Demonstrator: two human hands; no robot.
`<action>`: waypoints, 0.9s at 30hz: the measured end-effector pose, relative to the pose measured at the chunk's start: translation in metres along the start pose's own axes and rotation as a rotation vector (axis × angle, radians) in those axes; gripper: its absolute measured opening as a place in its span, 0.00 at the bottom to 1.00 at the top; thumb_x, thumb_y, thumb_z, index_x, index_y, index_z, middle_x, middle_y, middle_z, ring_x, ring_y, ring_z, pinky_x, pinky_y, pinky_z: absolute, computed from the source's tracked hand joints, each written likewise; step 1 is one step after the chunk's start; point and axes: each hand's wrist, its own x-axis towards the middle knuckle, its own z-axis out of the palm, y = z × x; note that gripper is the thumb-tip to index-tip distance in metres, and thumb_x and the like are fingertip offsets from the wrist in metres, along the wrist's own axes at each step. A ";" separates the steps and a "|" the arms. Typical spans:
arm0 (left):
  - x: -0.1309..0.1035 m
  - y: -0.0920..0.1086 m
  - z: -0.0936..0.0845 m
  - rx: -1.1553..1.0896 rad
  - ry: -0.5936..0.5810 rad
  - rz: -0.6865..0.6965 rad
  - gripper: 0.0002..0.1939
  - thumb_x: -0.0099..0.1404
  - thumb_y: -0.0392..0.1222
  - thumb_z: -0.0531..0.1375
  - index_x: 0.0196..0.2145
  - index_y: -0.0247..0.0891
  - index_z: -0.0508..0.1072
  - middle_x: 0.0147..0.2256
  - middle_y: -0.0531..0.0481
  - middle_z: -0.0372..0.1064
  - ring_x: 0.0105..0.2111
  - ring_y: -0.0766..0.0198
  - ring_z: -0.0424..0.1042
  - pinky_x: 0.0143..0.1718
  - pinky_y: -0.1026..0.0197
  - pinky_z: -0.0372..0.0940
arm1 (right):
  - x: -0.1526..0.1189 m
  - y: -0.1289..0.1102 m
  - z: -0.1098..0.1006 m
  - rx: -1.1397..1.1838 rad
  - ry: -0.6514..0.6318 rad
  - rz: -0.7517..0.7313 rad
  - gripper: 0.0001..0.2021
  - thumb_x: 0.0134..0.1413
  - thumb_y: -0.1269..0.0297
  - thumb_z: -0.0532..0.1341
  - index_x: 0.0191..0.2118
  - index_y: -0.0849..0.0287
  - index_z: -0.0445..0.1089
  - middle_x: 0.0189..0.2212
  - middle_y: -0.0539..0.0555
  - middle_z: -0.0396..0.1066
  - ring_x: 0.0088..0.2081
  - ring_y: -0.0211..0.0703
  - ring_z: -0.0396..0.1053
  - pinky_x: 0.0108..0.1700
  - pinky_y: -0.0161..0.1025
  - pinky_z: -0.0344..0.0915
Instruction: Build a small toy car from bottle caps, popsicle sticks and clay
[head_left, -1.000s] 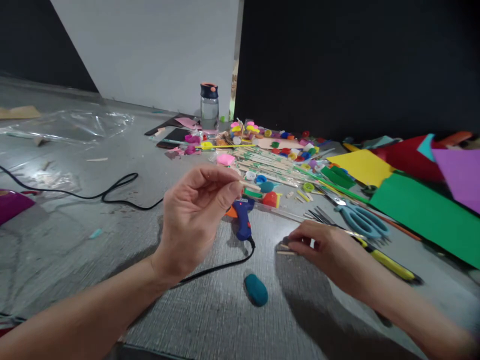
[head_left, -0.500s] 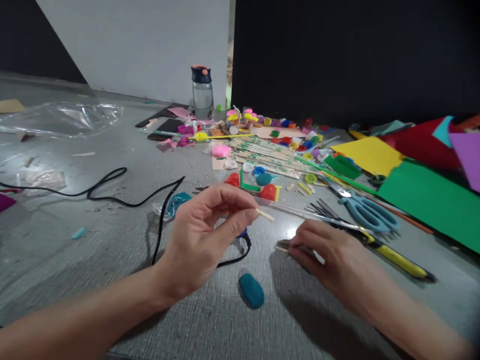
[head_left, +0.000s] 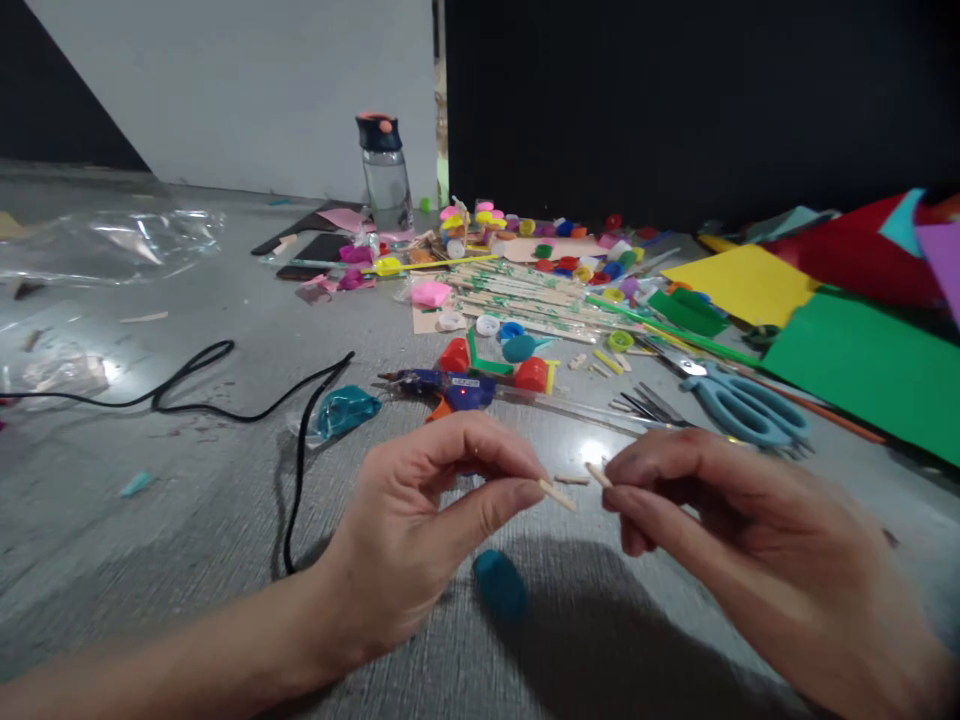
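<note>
**Pinching two short wooden sticks tip to tip**

Held low over the grey desk (head_left: pixel 112 560), the left hand (head_left: pixel 420 530) grips a short wooden stick (head_left: pixel 556 494) between thumb and forefinger, its free end pointing right. The right hand (head_left: pixel 720 520) pinches a second short stick (head_left: pixel 598 474) the same way, its end aimed left. The two tips sit near each other but apart, with no joint visible between them. A third loose stick piece (head_left: pixel 571 480) lies on the desk just behind the gap. The blue glue gun (head_left: pixel 442 385) rests on its side beyond the hands, a red light showing, its black cord (head_left: pixel 300 450) trailing left. A teal blob (head_left: pixel 499 585) lies below the hands; blue scissors (head_left: pixel 742 410) sit to the right. By the look of it, the sticks are gathered but unglued.
</note>
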 end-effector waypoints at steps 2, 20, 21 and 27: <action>-0.001 -0.001 0.003 -0.002 -0.006 -0.009 0.05 0.62 0.32 0.68 0.31 0.40 0.79 0.31 0.55 0.76 0.34 0.71 0.74 0.38 0.72 0.69 | -0.002 -0.007 0.003 -0.001 0.024 -0.026 0.04 0.63 0.63 0.63 0.35 0.51 0.72 0.28 0.44 0.74 0.26 0.34 0.71 0.28 0.31 0.66; -0.004 0.001 0.009 -0.091 0.047 -0.086 0.05 0.58 0.32 0.70 0.29 0.39 0.80 0.29 0.52 0.77 0.31 0.69 0.75 0.33 0.71 0.71 | -0.007 -0.007 0.015 0.002 0.046 -0.166 0.04 0.65 0.66 0.61 0.38 0.48 0.68 0.33 0.48 0.75 0.35 0.43 0.76 0.32 0.37 0.71; -0.004 0.001 0.010 -0.094 0.049 -0.093 0.04 0.58 0.32 0.70 0.29 0.39 0.80 0.29 0.52 0.77 0.30 0.69 0.75 0.33 0.71 0.71 | -0.007 -0.007 0.015 0.005 0.038 -0.162 0.04 0.65 0.66 0.61 0.39 0.48 0.68 0.33 0.48 0.75 0.35 0.43 0.76 0.32 0.38 0.71; -0.005 0.003 0.011 -0.125 0.050 -0.125 0.04 0.58 0.31 0.70 0.30 0.39 0.81 0.28 0.53 0.77 0.27 0.71 0.74 0.31 0.73 0.71 | -0.008 -0.009 0.012 0.010 0.025 -0.200 0.05 0.65 0.69 0.61 0.39 0.49 0.68 0.34 0.48 0.75 0.35 0.40 0.75 0.34 0.36 0.71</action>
